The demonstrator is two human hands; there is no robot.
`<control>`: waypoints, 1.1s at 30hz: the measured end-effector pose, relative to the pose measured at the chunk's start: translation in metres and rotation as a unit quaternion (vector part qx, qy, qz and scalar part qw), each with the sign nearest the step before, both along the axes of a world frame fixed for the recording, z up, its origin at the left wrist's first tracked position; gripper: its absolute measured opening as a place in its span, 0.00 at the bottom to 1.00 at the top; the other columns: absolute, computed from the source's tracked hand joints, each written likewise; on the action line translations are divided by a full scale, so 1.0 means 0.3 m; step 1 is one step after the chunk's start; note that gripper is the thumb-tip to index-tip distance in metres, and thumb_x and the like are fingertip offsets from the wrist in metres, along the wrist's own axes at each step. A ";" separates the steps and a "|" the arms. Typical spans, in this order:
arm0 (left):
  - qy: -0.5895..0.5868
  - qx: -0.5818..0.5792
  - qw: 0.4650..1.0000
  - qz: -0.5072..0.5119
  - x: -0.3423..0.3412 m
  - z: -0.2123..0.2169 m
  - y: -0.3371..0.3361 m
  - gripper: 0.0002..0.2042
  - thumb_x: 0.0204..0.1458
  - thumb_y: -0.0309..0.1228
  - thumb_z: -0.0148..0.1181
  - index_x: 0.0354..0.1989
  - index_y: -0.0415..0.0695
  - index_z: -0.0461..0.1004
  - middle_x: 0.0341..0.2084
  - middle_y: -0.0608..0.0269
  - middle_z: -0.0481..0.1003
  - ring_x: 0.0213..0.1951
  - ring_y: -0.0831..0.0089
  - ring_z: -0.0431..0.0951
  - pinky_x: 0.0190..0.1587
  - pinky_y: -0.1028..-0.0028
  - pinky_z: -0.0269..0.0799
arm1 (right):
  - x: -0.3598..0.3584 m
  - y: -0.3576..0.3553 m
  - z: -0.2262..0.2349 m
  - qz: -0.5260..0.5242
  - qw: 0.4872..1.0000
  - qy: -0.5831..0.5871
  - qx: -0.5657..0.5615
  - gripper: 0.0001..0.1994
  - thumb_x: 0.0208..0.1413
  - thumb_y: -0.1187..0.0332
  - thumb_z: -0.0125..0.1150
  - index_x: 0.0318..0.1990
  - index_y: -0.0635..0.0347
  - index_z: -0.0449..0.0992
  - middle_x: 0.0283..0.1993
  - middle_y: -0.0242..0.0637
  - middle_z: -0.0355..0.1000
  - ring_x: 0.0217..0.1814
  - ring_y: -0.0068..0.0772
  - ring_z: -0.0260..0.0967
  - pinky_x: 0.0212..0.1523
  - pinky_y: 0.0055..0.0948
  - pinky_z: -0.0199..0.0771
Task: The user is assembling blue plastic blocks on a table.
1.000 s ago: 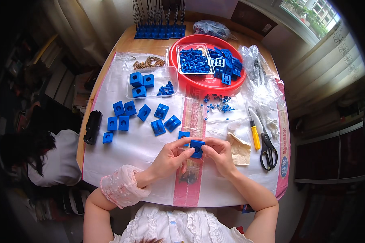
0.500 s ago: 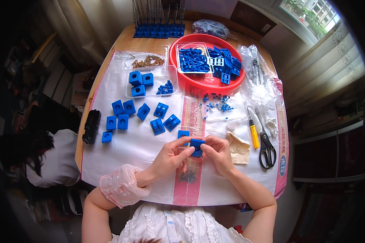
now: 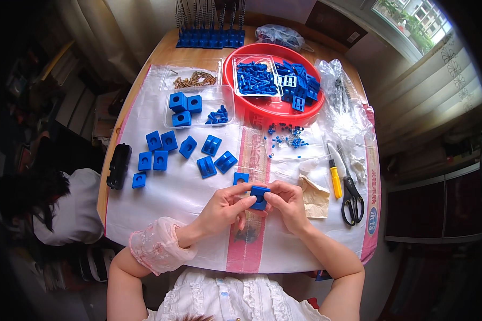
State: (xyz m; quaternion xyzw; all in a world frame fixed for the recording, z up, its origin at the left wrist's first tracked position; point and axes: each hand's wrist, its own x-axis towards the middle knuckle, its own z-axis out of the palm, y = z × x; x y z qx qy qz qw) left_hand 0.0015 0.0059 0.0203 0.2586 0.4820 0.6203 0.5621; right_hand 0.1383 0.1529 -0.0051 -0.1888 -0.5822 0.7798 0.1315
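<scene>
Blue plastic block point(image 3: 259, 195) held over white sheet point(image 3: 176, 187) with a pinkish-red band. Red round tray point(image 3: 241, 101), blue parts inside. Yellow-handled cutter point(image 3: 335, 182); black-handled scissors point(image 3: 352, 199). Wooden bench point(image 3: 166, 53), tan. Pink lace cuff point(image 3: 155, 250).

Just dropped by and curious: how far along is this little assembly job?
Looks early to midway. About a dozen blue plastic blocks lie spread on the white sheet. Both hands, left hand and right hand, pinch one small blue block. The red round tray holds many loose parts.
</scene>
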 end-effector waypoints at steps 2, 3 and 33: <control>0.005 -0.001 1.000 -0.004 -0.004 -0.006 -0.002 0.16 0.61 0.31 0.52 0.57 0.44 0.69 0.32 0.58 0.81 0.16 0.84 0.74 0.17 0.87 0.61 | -0.001 -0.001 0.001 -0.004 1.000 -0.002 -0.002 0.06 0.56 0.73 0.60 0.38 0.67 0.77 0.30 0.28 0.74 0.29 0.12 0.67 0.30 0.15 0.66; 0.007 -0.001 1.000 -0.006 -0.005 -0.009 -0.003 0.16 0.61 0.31 0.52 0.57 0.44 0.70 0.32 0.59 0.81 0.16 0.84 0.74 0.17 0.87 0.61 | -0.001 -0.002 0.001 -0.006 1.000 -0.003 -0.003 0.06 0.56 0.73 0.60 0.38 0.67 0.77 0.30 0.28 0.74 0.29 0.12 0.67 0.30 0.15 0.66; 0.012 0.004 1.000 -0.014 -0.008 -0.021 -0.013 0.16 0.60 0.29 0.52 0.56 0.42 0.71 0.33 0.63 0.80 0.17 0.85 0.72 0.20 0.85 0.67 | 0.000 -0.015 0.003 -0.015 0.999 0.021 0.033 0.04 0.56 0.74 0.59 0.34 0.67 0.76 0.27 0.30 0.73 0.27 0.13 0.66 0.29 0.17 0.65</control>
